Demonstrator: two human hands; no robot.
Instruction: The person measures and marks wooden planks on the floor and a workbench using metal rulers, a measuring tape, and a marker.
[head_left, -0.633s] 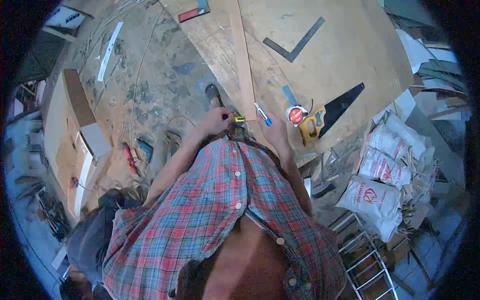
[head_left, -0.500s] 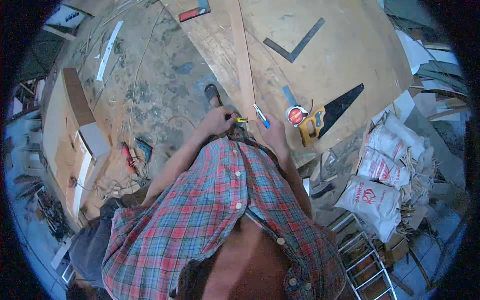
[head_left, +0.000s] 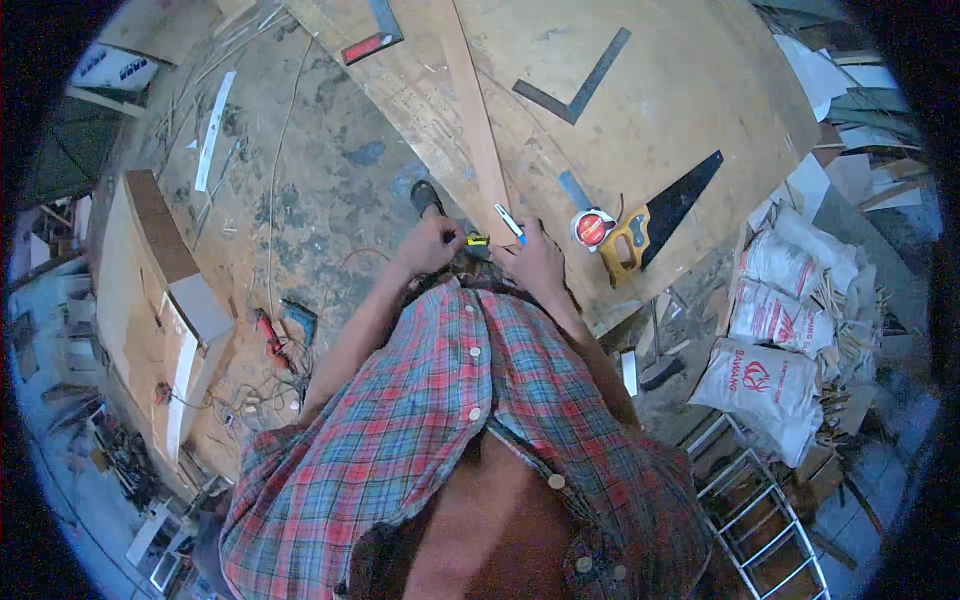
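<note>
My left hand is closed at the near end of a long narrow wooden strip. A small yellow-and-black piece sticks out from its fingertips; its kind is too small to make out. My right hand is closed around a slim white-and-blue pen, whose white end points up and away. The right fingers are close to the strip's end and the yellow piece. To the right, on the board, lie a round red-and-white tape measure and a handsaw with a yellow handle.
A large plywood board carries a dark L-shaped square and a red-handled square. Left on the floor are a red power tool and a wooden box-like piece. White sacks and a metal ladder stand right.
My right hand has shifted slightly left, nearer the yellow piece, with the pen now tilted more to the left. The view has moved a little; the tools on the board lie as before.
</note>
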